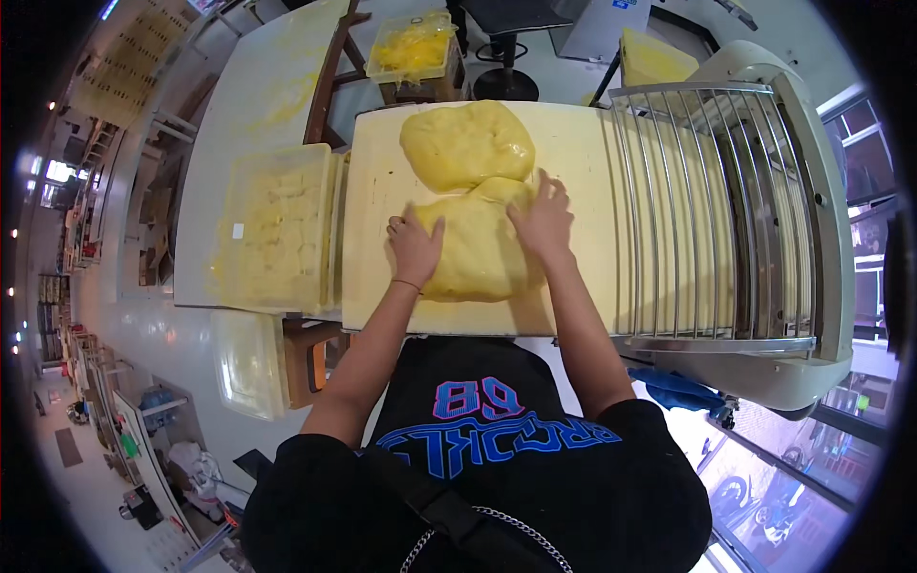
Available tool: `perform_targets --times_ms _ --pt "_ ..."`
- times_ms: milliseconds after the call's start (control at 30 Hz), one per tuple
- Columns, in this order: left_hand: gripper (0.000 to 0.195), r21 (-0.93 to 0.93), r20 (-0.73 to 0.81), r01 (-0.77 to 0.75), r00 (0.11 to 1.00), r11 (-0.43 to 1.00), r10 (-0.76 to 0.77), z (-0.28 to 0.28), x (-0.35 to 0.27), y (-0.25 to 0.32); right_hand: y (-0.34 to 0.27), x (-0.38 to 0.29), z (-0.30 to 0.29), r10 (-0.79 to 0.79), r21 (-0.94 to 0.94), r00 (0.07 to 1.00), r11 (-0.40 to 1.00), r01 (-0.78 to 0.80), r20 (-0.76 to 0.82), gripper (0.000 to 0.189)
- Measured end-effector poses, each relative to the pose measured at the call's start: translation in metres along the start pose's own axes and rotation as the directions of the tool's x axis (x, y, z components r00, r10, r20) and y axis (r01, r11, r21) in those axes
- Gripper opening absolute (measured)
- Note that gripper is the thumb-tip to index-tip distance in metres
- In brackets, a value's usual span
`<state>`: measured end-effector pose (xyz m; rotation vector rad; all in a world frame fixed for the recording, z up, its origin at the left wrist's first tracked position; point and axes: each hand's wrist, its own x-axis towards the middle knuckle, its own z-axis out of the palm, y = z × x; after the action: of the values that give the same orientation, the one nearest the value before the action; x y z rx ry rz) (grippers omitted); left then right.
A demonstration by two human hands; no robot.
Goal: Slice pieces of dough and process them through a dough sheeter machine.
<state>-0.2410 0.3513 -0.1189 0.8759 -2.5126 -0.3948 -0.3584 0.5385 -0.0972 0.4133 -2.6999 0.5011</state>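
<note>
A large slab of yellow dough (476,251) lies before me on the pale feed table (580,150) of a dough sheeter. My left hand (417,247) rests along its left edge, fingers spread and thumb on top. At the upper right edge of the same slab is my right hand (542,218), fingers apart, the thumb touching the dough. Just beyond sits a second, rounder yellow dough mass (469,143), its near side touching the first slab. Neither hand is closed around anything.
To the right stands the sheeter's metal bar guard (677,215) over the rollers. A lidded plastic box (279,229) stands close on the left, on a white table (251,93). Behind the feed table is a crate (414,50) with yellow material. A blue cloth (677,387) hangs below the machine.
</note>
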Motion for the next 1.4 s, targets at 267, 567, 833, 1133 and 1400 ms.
perform_targets --times_ms 267,567,833,1133,1400 --pt "0.043 -0.284 0.125 0.01 0.992 0.959 0.027 0.004 0.019 0.013 -0.032 0.027 0.014 -0.038 0.121 0.954 0.993 0.002 0.296 0.042" --pt "0.037 -0.481 0.271 0.041 0.957 0.876 0.105 -0.001 0.015 -0.003 -0.029 0.023 -0.012 -0.184 0.274 0.707 0.962 -0.015 0.683 0.037" --pt "0.037 -0.152 0.009 -0.271 0.961 0.951 0.275 0.022 0.028 0.007 -0.034 0.024 0.022 0.037 0.104 0.875 0.989 -0.1 0.483 0.04" --pt "0.032 -0.068 -0.013 -0.085 0.996 0.994 0.084 -0.025 -0.048 -0.002 -0.003 -0.056 -0.023 0.281 0.153 0.933 0.935 -0.319 0.225 0.055" --pt "0.029 -0.306 0.401 0.288 0.904 0.907 -0.151 -0.002 -0.009 -0.027 0.004 -0.039 -0.033 0.316 0.447 0.703 0.592 -0.671 0.637 0.06"
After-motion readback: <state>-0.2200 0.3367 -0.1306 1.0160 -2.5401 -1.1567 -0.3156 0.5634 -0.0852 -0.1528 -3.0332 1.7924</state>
